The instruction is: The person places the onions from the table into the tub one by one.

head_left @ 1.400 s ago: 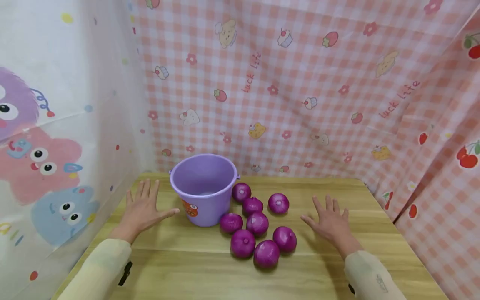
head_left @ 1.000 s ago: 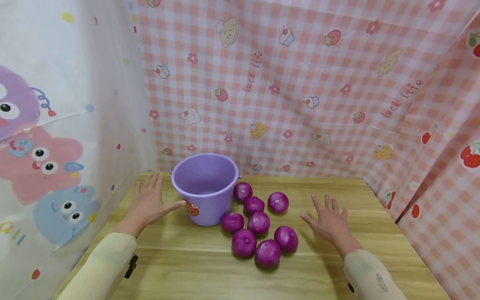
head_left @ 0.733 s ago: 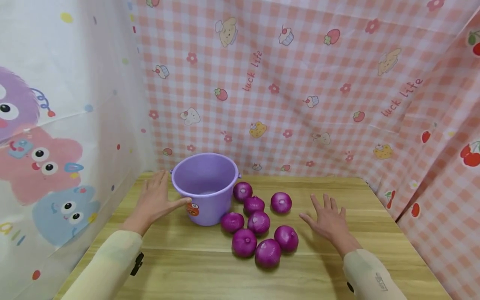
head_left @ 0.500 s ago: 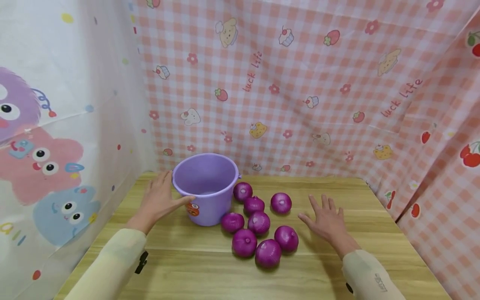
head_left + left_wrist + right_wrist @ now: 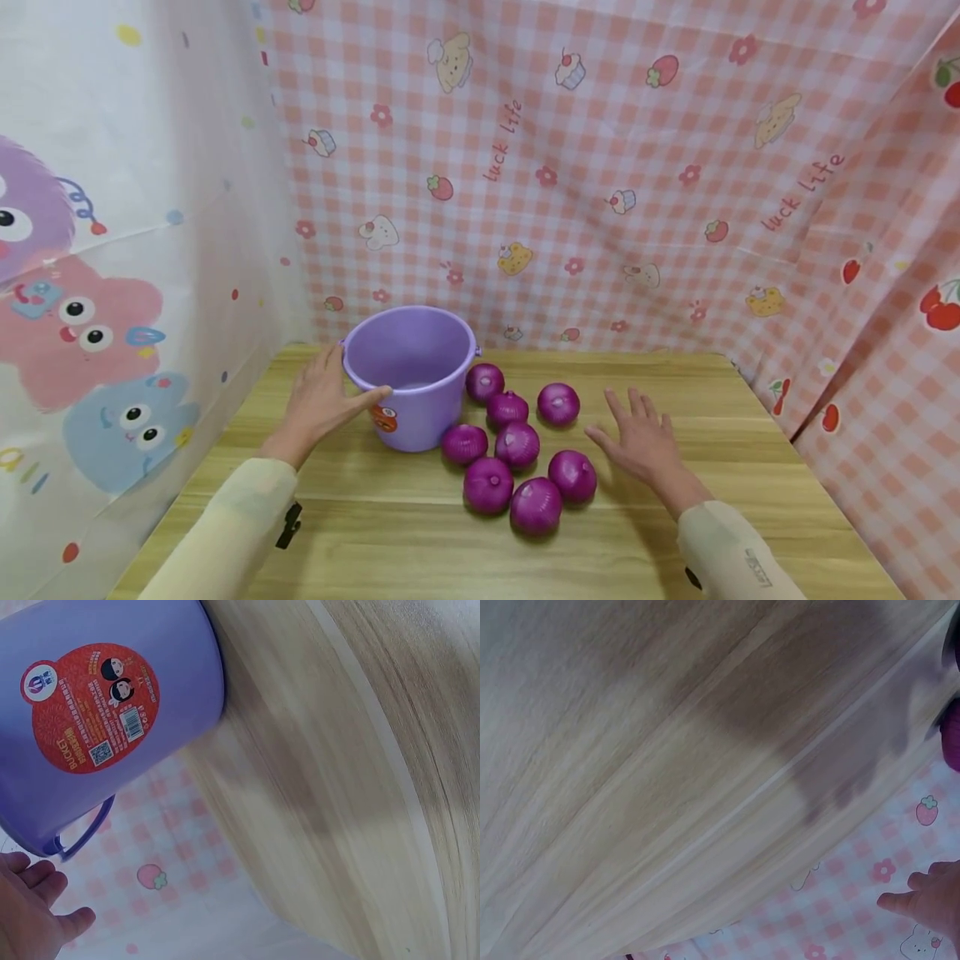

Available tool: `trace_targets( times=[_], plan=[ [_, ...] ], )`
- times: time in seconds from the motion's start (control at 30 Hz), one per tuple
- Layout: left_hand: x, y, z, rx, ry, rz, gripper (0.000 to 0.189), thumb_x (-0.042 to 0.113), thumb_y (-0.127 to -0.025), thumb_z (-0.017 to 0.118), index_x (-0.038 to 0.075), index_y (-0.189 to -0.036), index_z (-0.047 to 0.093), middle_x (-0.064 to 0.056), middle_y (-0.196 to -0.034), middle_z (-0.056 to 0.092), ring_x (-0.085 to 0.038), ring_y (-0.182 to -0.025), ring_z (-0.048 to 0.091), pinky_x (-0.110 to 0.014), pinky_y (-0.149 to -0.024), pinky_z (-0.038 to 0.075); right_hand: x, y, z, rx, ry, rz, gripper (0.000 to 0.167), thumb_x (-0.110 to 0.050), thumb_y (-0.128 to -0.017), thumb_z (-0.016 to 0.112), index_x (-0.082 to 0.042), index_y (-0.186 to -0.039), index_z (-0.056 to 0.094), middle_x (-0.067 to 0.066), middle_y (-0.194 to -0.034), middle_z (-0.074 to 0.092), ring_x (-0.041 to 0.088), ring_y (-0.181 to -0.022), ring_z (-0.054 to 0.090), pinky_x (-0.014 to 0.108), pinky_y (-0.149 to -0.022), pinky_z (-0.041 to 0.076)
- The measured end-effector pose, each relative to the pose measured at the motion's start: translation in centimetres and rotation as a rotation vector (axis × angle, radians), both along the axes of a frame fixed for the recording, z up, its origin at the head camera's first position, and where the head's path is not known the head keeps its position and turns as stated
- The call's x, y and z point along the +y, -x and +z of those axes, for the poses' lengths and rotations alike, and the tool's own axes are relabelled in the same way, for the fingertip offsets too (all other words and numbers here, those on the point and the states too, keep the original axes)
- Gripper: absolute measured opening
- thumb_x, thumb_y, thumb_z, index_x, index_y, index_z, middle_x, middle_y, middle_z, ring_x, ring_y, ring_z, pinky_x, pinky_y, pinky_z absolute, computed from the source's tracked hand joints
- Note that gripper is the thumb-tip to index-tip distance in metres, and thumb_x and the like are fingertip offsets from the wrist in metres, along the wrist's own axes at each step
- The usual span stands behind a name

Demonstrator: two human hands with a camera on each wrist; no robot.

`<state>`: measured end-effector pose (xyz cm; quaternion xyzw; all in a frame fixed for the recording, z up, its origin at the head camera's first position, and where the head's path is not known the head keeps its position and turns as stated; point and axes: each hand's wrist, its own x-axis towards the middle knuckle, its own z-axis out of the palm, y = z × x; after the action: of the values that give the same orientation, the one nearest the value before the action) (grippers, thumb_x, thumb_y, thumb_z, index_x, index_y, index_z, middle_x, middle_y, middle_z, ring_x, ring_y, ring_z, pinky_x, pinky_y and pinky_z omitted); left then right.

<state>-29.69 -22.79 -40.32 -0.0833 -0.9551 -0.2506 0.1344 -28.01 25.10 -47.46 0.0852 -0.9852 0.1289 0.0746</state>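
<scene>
A purple bucket (image 5: 408, 408) stands upright at the back left of the table, mouth up, a red label (image 5: 97, 709) on its side. My left hand (image 5: 318, 400) is at its left side, thumb tip overlapping the front rim and fingers right by the rim's left edge. In the left wrist view those fingers (image 5: 51, 883) appear loosely bent close to the rim and the purple handle (image 5: 94, 829). Several red onions (image 5: 517, 446) lie right of the bucket. My right hand (image 5: 641, 442) hovers with spread fingers to the right of the onions, holding nothing.
The wooden table (image 5: 375, 533) reaches back to a pink checked curtain (image 5: 525, 192). A white cartoon-printed curtain (image 5: 210, 250) hangs on the left. One onion (image 5: 558, 404) lies a little apart from the others, nearest my right hand.
My left hand has moved right and slightly back, from beside the bucket up to its rim. My right hand has shifted a little left toward the onions.
</scene>
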Motion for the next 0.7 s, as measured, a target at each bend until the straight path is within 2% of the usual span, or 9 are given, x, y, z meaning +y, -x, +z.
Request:
trace_targets(
  times=[0.2,0.43,0.6,0.7],
  plan=[
    [0.0,0.1,-0.2,-0.02,-0.009,0.006,0.118,0.076,-0.078,0.064,-0.005,-0.153,0.023,-0.032,-0.151,0.03,-0.048,-0.14,0.027,-0.067,-0.113,0.016,-0.4,-0.1,-0.1,0.01,0.052,0.024,0.079,-0.058,-0.098,0.048,-0.006,-0.155,0.03,0.034,-0.156,0.019,0.055,-0.14,0.021,0.074,-0.108,0.016],
    [0.0,0.0,-0.3,-0.045,-0.031,0.015,0.119,0.076,-0.079,0.063,-0.005,-0.154,0.02,-0.033,-0.153,0.027,-0.049,-0.14,0.025,-0.068,-0.113,0.015,-0.8,-0.5,-0.5,0.044,0.105,0.068,0.077,-0.055,-0.099,0.049,-0.004,-0.154,0.032,0.036,-0.152,0.027,0.056,-0.135,0.031,0.071,-0.107,0.024],
    [0.1,0.1,-0.4,-0.059,-0.042,0.016,0.119,0.076,-0.079,0.062,-0.004,-0.155,0.018,-0.032,-0.155,0.024,-0.049,-0.142,0.023,-0.068,-0.113,0.014,-0.8,-0.9,-0.8,0.027,0.162,0.088,0.076,-0.053,-0.099,0.052,-0.003,-0.154,0.033,0.035,-0.152,0.029,0.057,-0.133,0.034,0.069,-0.105,0.031],
    [0.3,0.1,-0.4,-0.065,-0.046,0.017,0.12,0.077,-0.078,0.062,-0.003,-0.155,0.017,-0.031,-0.156,0.022,-0.048,-0.143,0.021,-0.068,-0.113,0.014,-0.8,-1.1,-1.0,0.007,0.203,0.11,0.076,-0.051,-0.099,0.053,-0.003,-0.154,0.032,0.034,-0.153,0.028,0.057,-0.134,0.033,0.069,-0.105,0.031]
  ],
)
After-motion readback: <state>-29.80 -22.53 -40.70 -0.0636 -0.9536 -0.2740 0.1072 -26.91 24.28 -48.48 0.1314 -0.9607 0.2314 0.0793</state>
